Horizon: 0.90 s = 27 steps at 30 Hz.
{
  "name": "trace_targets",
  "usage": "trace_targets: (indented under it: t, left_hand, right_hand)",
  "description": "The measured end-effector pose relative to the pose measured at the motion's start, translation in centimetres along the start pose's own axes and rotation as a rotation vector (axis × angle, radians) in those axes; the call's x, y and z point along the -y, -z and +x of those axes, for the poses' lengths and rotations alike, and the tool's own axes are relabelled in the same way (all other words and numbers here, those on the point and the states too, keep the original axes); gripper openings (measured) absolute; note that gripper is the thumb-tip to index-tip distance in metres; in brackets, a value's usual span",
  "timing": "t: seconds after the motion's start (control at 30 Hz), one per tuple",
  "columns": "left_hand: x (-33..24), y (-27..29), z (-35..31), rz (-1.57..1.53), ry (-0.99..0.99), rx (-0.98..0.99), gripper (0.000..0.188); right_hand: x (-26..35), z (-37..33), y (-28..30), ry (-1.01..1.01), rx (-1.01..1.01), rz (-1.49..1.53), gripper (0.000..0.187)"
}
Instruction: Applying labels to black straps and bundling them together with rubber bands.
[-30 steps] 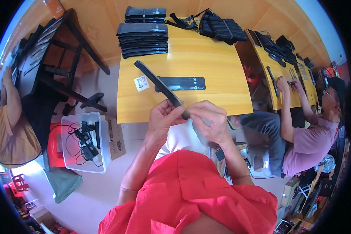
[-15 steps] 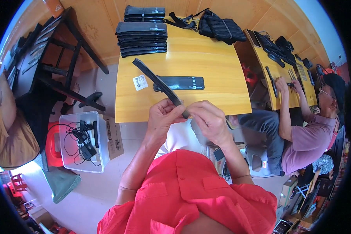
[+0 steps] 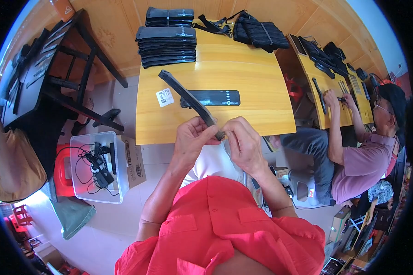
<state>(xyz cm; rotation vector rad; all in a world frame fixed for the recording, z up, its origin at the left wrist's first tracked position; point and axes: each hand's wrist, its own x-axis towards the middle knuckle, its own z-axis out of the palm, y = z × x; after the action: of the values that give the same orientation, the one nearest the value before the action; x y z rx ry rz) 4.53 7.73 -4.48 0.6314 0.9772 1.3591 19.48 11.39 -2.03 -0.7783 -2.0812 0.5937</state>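
Observation:
A long, flat black strip (image 3: pixel 188 97) with layered edges slants up and away from me, above the near part of the yellow table (image 3: pixel 257 123). Its lower end is pinched between the thumb and fingers of my left hand (image 3: pixel 191 140). At that same end, the closed fingertips of my right hand (image 3: pixel 243 143) grip the strip's edge; the exact contact is partly hidden. Under the strip, a flat black pouch (image 3: pixel 215 97) with pale print lies on the table, partly covered by it. A white label sheet (image 3: pixel 165 97) sits left of the pouch.
Stacked black pouches (image 3: pixel 166 46) stand at the table's far left, bundled black straps (image 3: pixel 260 33) at the far right. A clear bin (image 3: pixel 96 192) with cables is on the floor at left. One co-worker (image 3: pixel 365 160) works at right, another (image 3: pixel 16 156) sits at left.
My right hand has shifted slightly left and turned more upright at the strip's lower end. The strip has barely moved. The left co-worker's arm has moved.

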Motion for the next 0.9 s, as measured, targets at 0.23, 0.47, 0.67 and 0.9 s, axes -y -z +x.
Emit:
trace_targets:
  t: [0.23,0.47,0.67,0.9]
  left_hand:
    - [1.2,-0.6,-1.6,0.022,0.082,0.175,0.027]
    - [0.9,-0.2,-1.2,-0.039,0.067,0.102,0.029]
    - [0.8,-0.1,-1.3,-0.040,0.051,0.153,0.029]
    - [0.7,0.2,-1.3,-0.055,0.069,0.149,0.030]
  right_hand:
    - [-2.6,0.4,0.5,-0.129,-0.021,-0.043,0.006]
    - [-0.7,-1.1,1.8,-0.409,0.155,0.569,0.018]
    - [-2.2,-2.3,1.0,-0.502,0.146,0.935,0.026]
    - [0.0,-1.7,0.9,-0.022,0.055,0.158,0.020]
